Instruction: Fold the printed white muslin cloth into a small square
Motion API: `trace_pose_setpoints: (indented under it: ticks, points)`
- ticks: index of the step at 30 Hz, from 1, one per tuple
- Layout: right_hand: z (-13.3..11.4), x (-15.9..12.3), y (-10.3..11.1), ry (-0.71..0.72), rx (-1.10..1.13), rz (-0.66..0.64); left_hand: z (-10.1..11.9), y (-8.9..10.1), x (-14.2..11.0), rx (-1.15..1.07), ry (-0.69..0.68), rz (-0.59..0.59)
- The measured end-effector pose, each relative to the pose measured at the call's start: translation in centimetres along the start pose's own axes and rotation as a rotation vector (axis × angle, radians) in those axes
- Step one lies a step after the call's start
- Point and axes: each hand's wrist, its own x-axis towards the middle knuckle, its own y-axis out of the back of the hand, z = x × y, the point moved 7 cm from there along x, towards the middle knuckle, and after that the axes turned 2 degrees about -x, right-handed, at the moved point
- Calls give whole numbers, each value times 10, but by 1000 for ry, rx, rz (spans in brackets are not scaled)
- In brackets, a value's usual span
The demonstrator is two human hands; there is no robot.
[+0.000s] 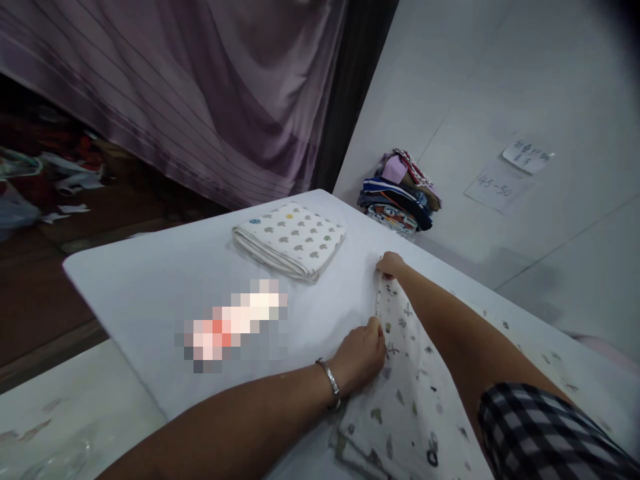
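A white cloth [400, 393] printed with small grey and dark figures hangs and lies between my arms at the near right of the table. My left hand [363, 353], with a silver bangle at the wrist, is closed on the cloth's left edge. Farther up that same edge, my right hand [391, 265] pinches the cloth near its corner. A folded white cloth [293, 239] with grey mushroom-like shapes lies flat beyond my hands, apart from them. Part of the held cloth is hidden behind my right arm.
The white table [200, 260] carries a blurred-out bright patch [235, 320] left of my hands. A stack of folded clothes [397, 193] stands against the wall, where paper notes [495, 187] are stuck. A purple curtain [225, 87] hangs behind the table; clutter lies on the floor at left.
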Motion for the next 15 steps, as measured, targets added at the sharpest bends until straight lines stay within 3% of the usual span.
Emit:
trace_pose_setpoints:
  ticks: [7, 15]
  points:
    - [-1, -4, -3, -5, 6, -115, 2, 6, -1, 183, 25, -49]
    - [9, -6, 1, 23, -45, -130, 0, 5, -2, 174, 25, -34]
